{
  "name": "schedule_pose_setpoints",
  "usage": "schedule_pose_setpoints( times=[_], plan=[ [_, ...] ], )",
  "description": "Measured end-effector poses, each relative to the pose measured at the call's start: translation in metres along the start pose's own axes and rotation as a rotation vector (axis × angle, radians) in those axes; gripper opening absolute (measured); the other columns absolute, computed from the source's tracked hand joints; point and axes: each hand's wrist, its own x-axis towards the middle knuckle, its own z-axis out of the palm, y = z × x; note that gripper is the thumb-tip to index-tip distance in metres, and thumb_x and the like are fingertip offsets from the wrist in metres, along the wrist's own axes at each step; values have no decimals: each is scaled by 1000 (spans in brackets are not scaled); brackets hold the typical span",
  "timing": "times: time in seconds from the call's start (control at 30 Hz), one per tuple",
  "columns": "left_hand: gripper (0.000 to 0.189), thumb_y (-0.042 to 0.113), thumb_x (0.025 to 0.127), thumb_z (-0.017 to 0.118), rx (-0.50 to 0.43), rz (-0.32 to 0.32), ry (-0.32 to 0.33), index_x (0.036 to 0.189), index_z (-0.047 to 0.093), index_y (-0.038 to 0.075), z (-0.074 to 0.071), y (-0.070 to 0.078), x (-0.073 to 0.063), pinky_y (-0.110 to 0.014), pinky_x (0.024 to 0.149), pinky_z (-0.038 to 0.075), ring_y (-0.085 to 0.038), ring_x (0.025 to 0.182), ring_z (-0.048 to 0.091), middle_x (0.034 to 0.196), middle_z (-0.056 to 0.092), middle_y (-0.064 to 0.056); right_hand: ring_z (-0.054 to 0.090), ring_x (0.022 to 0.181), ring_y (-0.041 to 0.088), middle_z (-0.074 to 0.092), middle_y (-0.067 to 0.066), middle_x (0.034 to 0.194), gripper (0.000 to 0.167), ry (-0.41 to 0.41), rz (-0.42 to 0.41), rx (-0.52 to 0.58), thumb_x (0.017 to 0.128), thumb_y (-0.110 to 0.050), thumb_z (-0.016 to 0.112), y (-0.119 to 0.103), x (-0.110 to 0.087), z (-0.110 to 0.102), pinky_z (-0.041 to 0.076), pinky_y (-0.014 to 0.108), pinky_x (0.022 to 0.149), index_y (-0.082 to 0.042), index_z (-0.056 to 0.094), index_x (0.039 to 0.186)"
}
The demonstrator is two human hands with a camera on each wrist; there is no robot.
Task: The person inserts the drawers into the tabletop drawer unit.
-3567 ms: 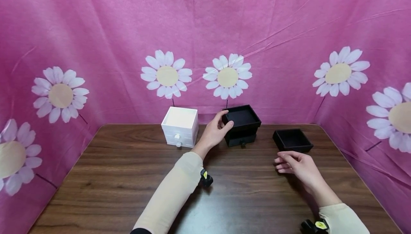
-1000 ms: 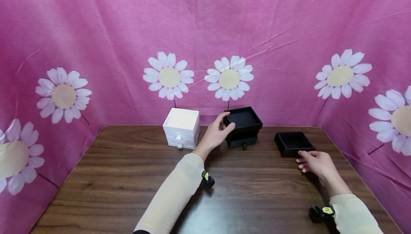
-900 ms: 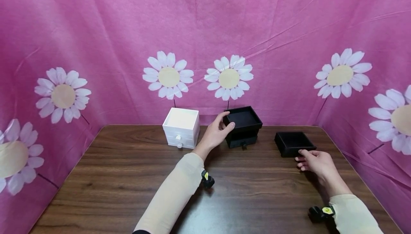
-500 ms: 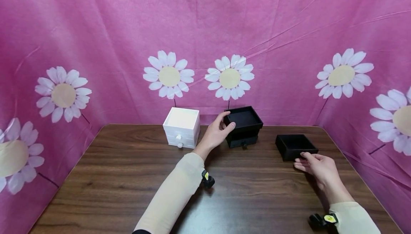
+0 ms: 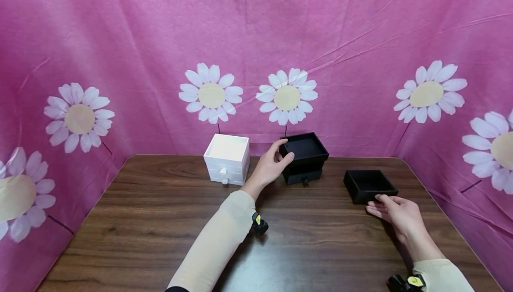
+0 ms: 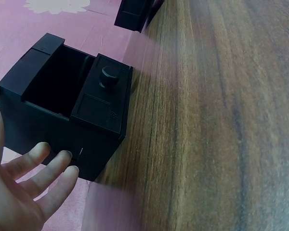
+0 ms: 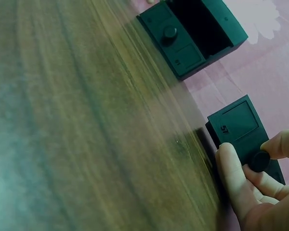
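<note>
In the head view a small black drawer cabinet (image 5: 308, 148) stands at the back of the table, with an open slot above its lower drawer (image 5: 294, 178). My left hand (image 5: 266, 165) holds its left side. The thumb lies over the front top edge, and several fingertips rest on the side wall in the left wrist view. To the right is a loose black drawer (image 5: 360, 195), hollow and open-topped. My right hand (image 5: 401, 218) pinches its round knob (image 7: 259, 161) between thumb and fingers, and another finger lies against the drawer front.
A white drawer cabinet (image 5: 226, 158) with two knobs stands left of the black one. The brown wooden table (image 5: 140, 229) ends at the back against a pink cloth (image 5: 344, 25) printed with white daisies. Small black cameras (image 5: 259, 224) sit on the wrists.
My right hand has reached the loose drawer, taken hold of its knob and drawn it slightly towards me. My left hand has stayed on the black cabinet.
</note>
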Motion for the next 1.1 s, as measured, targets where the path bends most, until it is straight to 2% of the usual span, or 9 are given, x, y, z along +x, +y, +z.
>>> schedule_pose_setpoints(
  times=[0.43,0.73,1.1],
  plan=[
    [56,46,107,64,-8,-4,-2,160,49,33,0,-1,0,-30,75,45,-16,90,55,101,58,-4,81,76,13,81,6,80,25,-63,-97,87,110,-2,53,9,-12,6,65,27,76,-6,71,92],
    [56,47,107,64,-4,-7,-2,160,49,33,0,-1,0,-31,77,45,-16,91,56,103,59,-5,82,76,13,82,6,81,24,-75,-122,82,109,-1,56,12,-16,12,65,27,77,-5,71,91],
    [57,48,106,65,-1,-12,1,159,49,33,1,-1,1,-31,76,45,-17,92,57,102,59,-4,82,80,15,82,8,84,25,-97,-112,104,109,-1,56,11,-23,20,65,28,79,-7,75,93]
  ],
)
